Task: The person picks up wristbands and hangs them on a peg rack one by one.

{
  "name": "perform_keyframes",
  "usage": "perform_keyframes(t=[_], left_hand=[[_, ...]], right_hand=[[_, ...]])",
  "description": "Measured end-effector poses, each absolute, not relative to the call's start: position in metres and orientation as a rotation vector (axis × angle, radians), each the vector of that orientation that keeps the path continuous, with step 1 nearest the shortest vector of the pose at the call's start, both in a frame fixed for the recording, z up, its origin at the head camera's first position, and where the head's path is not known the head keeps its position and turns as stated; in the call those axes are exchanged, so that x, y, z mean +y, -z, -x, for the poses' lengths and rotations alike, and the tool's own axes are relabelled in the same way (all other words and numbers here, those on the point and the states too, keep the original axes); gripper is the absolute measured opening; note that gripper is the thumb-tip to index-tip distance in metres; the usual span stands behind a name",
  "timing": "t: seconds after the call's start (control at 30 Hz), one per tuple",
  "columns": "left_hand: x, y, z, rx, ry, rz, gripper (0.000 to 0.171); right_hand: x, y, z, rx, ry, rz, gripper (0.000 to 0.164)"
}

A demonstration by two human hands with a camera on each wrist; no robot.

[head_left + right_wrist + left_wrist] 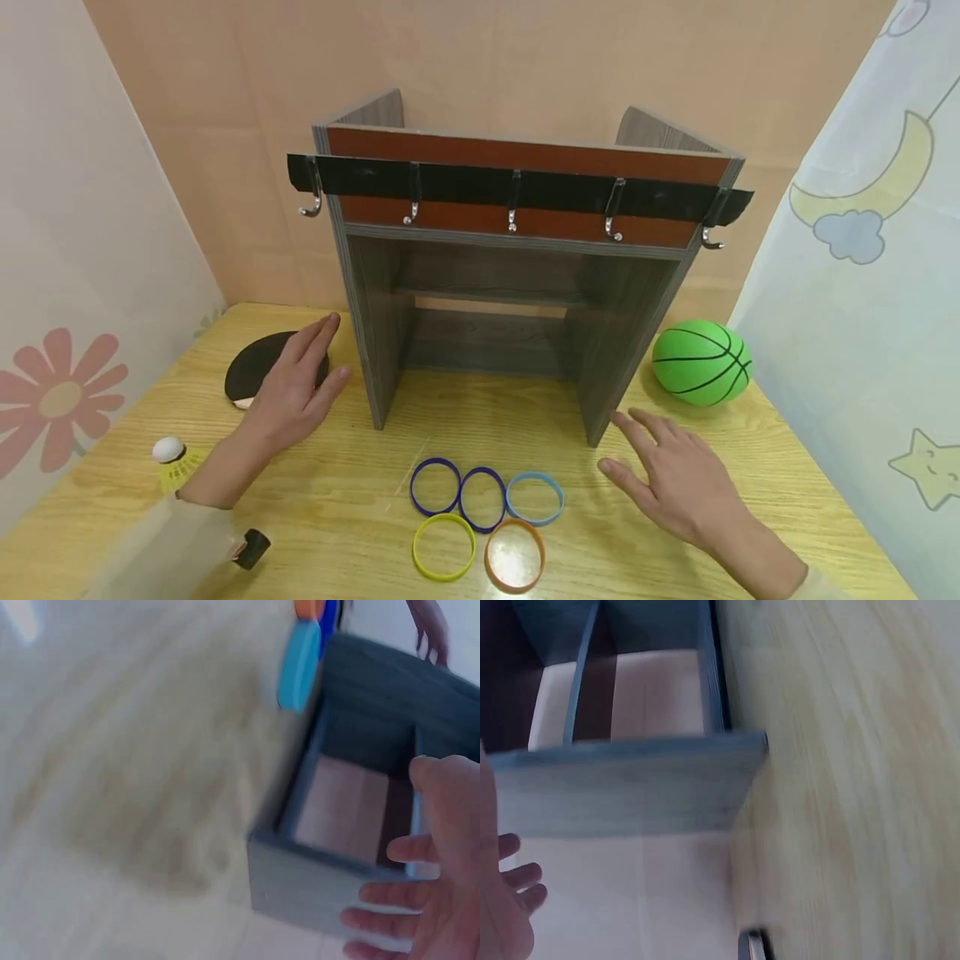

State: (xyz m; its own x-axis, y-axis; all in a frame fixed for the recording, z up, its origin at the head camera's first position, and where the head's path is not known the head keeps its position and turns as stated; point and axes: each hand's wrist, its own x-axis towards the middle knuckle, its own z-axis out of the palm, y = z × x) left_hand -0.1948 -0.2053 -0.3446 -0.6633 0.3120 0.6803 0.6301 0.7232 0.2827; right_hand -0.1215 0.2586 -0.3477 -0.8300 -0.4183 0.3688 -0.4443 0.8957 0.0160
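Note:
My left hand [296,392] hovers over a black table tennis paddle [251,364], left of a grey wooden shelf unit [367,333], with fingers extended and holding nothing. My right hand [678,475] is held beside the unit's right front corner, fingers spread and holding nothing; whether a fingertip touches the panel I cannot tell. Between the hands lie several thin rings on the table: two dark blue rings [412,492], a light blue ring [536,522], a yellow ring [444,577] and an orange ring [542,557]. In the right wrist view, the light blue ring [298,667] appears near the unit.
Across the unit's front runs a black strip [465,177] with several metal hooks [512,218]. A green ball [701,364] with black lines sits right of the unit. A yellow shuttlecock [177,468] with a white head lies by my left forearm. Patterned cloth hangs at both sides.

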Motion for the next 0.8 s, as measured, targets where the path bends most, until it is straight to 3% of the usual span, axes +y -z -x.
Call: perform_keyframes(t=[0.2, 0.37, 0.53, 0.67, 0.8], left_hand=[[-0.177, 0.336, 0.207, -1.924, 0.990, 0.730, 0.055], [-0.158, 0.326, 0.213, -1.661, 1.197, 0.682, 0.028], [-0.149, 0.322, 0.214, -1.537, 1.344, 0.624, 0.028], [-0.146, 0.319, 0.213, -1.487, 1.374, 0.625, 0.027], [-0.144, 0.312, 0.210, -1.477, 1.374, 0.612, 0.022]], right_hand=[[0.232, 0.370, 0.125, -2.622, -0.228, -0.814, 0.029], [0.215, 0.383, 0.134, -2.727, -0.462, -0.890, 0.012], [0.204, 0.389, 0.139, -2.814, -0.477, -0.893, 0.028], [0.201, 0.391, 0.139, -2.821, -0.481, -0.899, 0.015], [0.202, 0.392, 0.142, -2.853, -0.577, -0.904, 0.012]])
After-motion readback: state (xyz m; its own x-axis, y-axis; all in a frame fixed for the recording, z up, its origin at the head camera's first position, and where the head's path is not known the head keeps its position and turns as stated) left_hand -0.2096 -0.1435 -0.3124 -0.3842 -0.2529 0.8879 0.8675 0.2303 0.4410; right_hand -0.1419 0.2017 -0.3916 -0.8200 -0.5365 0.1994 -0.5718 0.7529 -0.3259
